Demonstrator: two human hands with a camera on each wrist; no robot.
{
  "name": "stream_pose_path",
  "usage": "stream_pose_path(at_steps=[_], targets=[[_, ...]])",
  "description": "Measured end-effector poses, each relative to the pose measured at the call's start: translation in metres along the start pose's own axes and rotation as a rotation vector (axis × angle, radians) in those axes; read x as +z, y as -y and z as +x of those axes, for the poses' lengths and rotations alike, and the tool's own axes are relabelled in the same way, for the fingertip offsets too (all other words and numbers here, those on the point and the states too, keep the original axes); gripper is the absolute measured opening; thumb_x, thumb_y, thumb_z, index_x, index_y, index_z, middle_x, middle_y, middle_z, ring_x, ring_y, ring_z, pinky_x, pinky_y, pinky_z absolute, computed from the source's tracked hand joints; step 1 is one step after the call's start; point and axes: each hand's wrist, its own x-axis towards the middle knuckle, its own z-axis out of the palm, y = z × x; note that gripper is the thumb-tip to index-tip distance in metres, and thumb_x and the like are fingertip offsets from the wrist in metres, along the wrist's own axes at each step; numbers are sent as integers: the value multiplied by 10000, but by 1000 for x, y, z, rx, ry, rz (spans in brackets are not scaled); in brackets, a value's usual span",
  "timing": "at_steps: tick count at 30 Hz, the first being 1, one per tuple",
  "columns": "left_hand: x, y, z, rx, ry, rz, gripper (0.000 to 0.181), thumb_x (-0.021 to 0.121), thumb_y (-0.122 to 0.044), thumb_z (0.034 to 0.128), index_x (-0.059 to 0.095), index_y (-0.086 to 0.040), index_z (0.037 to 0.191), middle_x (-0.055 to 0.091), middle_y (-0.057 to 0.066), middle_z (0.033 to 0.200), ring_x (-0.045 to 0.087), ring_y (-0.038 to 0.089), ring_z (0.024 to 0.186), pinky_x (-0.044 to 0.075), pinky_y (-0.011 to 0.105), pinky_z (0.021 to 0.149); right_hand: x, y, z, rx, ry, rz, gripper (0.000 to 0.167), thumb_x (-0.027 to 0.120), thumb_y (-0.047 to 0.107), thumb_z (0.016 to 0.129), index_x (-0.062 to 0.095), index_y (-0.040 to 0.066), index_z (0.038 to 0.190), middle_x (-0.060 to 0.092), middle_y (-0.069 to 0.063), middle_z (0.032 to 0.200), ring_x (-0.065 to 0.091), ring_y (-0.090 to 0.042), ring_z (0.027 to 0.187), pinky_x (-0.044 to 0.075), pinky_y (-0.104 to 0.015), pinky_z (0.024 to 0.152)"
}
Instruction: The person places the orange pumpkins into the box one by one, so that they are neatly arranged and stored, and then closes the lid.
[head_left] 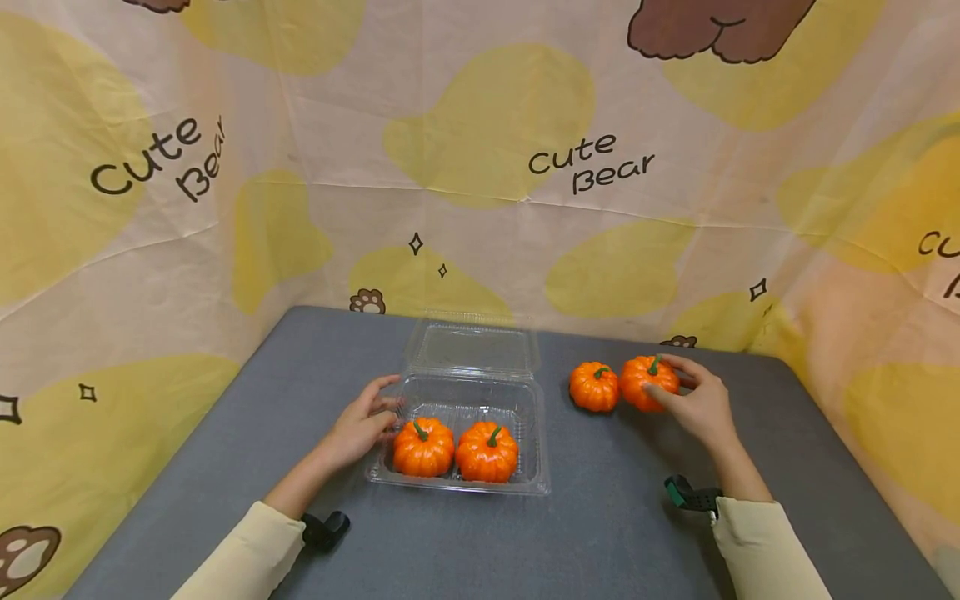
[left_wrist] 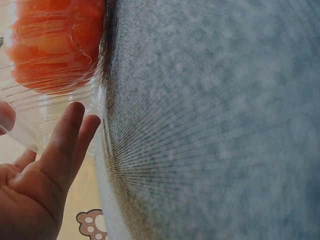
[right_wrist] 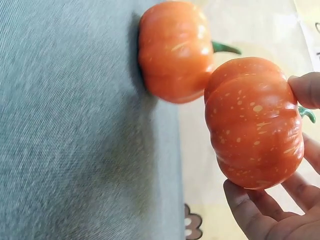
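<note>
My right hand (head_left: pixel 699 402) grips a small orange toy pumpkin (right_wrist: pixel 255 125) with a green stem, thumb on one side and fingers on the other. In the right wrist view this pumpkin is raised off the table, beside a second pumpkin (right_wrist: pixel 175 52) standing on it. At the left side of a clear plastic clamshell box (head_left: pixel 528 442), my left hand (head_left: pixel 358 429) holds the rim between thumb and fingers, some fingers stretched along the outer wall (left_wrist: pixel 60 97). Two more pumpkins, a left one (head_left: pixel 423 447) and a right one (head_left: pixel 487 452), sit side by side in the box's front part.
The box's lid (head_left: pixel 472 346) lies folded back towards the rear edge of the grey table (head_left: pixel 600 533). A printed cloth (head_left: pixel 480 167) hangs behind and around the table. Dark straps circle both wrists, the right one (head_left: pixel 692 494) partly green.
</note>
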Motion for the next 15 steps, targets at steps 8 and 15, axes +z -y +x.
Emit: stream_pose_path(at_steps=[8,15], targets=[[0,1,2,-2,-2,7,607,458,-32,914,268,-94,1487,491,301,1372,622,326,1077,575,395,807,3,19,1,-59,13,16,577,753,250,820,558,83,1337,519,-219,1348,564,-431,1142,570,-426,785],[0,2,3,-8,3,10,602,456,-34,918,269,-97,1487,490,297,1374,615,327,1079,576,384,796,7,41,7,-137,32,15,566,772,237,800,583,99,1315,556,-156,1306,559,-347,1142,523,-155,789]])
